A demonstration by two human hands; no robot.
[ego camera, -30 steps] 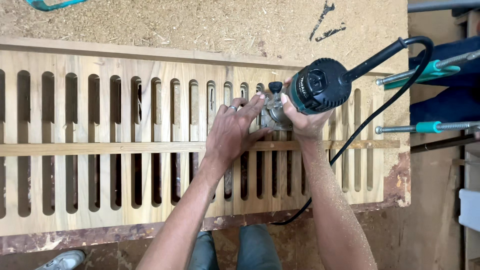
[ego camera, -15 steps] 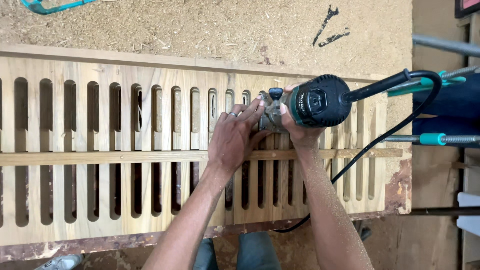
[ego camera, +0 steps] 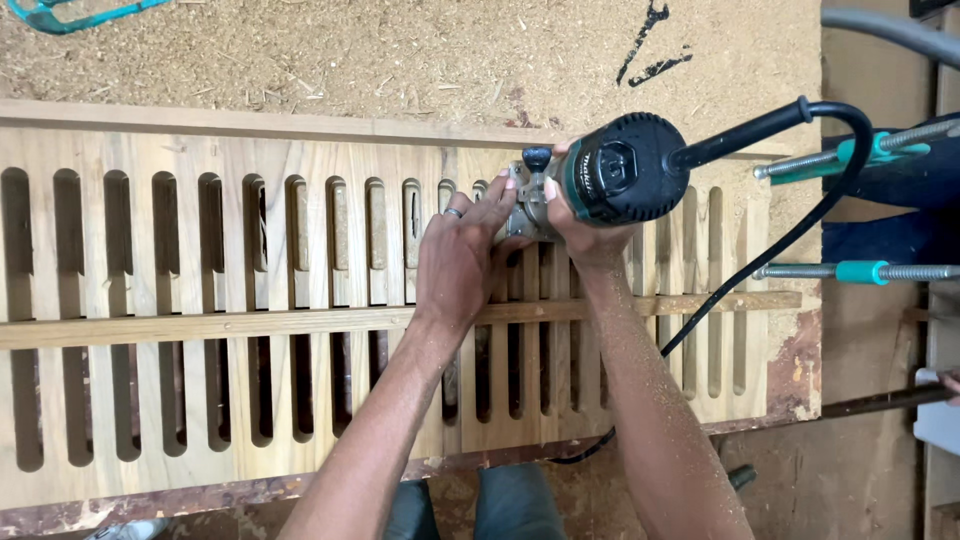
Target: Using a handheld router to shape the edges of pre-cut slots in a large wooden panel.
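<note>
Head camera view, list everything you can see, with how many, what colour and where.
slotted wooden panel: one, pale wood, across the bench
trim router: one, black and teal, on the panel's upper right
power cord: one, black, looping right from the router
bar clamps: two, steel with teal parts, right edge
sawdust: tan, covering the bench behind the panel
left hand: one, ring on a finger, pressed against the router base
right hand: one, grip closed on the router body
</note>
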